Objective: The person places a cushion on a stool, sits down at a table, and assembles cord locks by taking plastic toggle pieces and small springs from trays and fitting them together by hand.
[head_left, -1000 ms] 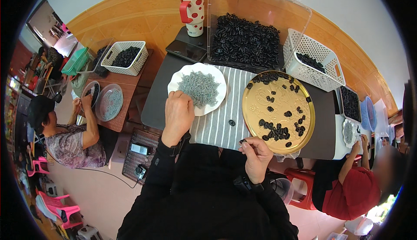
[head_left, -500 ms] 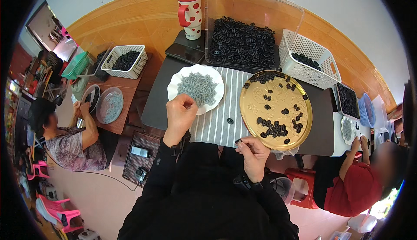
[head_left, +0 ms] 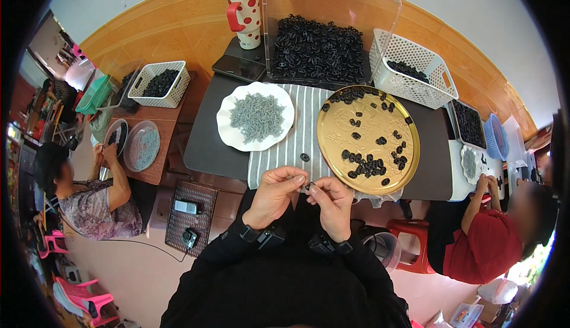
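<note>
Both hands meet at the near edge of the dark worktop (head_left: 205, 150), just above the person's lap. The left hand (head_left: 274, 192) and the right hand (head_left: 332, 200) face each other with their fingertips drawn together, and a small black piece (head_left: 308, 186) sits pinched between them: the left fingers (head_left: 295, 180) close on it from the left, the right fingers (head_left: 315, 188) from the right. It is too small to tell its exact shape or which hand bears most of the grip.

Just beyond the fingers a striped cloth (head_left: 289, 144) lies on the worktop, with one loose black piece (head_left: 304, 157) on it, apart from both hands. To the right on the cloth stands a round gold tray (head_left: 368, 140) scattered with similar black pieces. To the left is a white plate (head_left: 255, 116) heaped with small grey parts. Farther back are a clear plastic bin (head_left: 320, 31) full of black pieces, a white perforated basket (head_left: 414, 70), and a red-and-white dotted jug (head_left: 244, 14).

Other people sit at neighbouring tables on either side, their hands well apart from these.
</note>
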Tool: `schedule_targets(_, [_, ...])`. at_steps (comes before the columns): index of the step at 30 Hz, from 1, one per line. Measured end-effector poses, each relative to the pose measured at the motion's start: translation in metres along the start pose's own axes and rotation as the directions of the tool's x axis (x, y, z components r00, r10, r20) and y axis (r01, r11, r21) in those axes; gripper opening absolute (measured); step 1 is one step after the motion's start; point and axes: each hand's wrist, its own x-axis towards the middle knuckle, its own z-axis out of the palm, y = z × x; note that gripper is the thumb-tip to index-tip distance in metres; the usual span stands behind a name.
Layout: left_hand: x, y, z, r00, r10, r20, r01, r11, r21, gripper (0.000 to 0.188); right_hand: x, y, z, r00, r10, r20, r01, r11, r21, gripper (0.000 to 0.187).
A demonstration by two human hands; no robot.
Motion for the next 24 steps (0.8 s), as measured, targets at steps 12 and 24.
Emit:
schedule_targets(12, [-0.0014,-0.0010,0.0057,1.000,-0.002,0.025,-0.001,0.993,0.119,0.009,-0.0011,-0.0014,-0.0018,0.999,-0.035,0.010,0.035,0.999,-0.003,0.004])
schedule_targets(24, [-0.0033,-0.0033,0.0034,0.999,-0.050,-0.001,0.050,0.989,0.140,0.008,-0.0027,0.0023,-0.0026,0.999,-0.033,-0.013,0.033,0.999,0.002,0.004])
